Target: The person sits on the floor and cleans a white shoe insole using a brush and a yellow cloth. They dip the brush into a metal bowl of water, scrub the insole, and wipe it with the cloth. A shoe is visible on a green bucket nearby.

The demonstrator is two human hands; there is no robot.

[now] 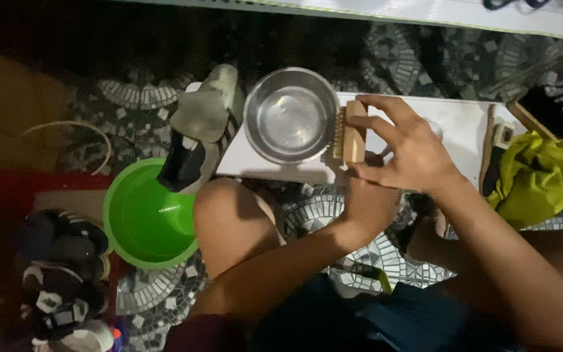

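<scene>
Two hands on one wooden brush beside one steel bowl.

We count one wooden brush (352,132), lying on the white board (464,120) and touching the rim of the one steel bowl (290,115). Our right hand (406,145) covers it, fingers spread and curled loosely over its back; our left hand (367,203) sits just under the board's near edge, and we cannot tell how its fingers are set. One green basin (146,218) stands on the floor to the left, one shoe (198,130) leaning over it. One yellow cloth (542,176) and one dark brush (542,112) crowd the board's right end, leaving bare board between. The floor (144,94) is dim mosaic tile; more shoes (60,280) lie at the lower left.
</scene>
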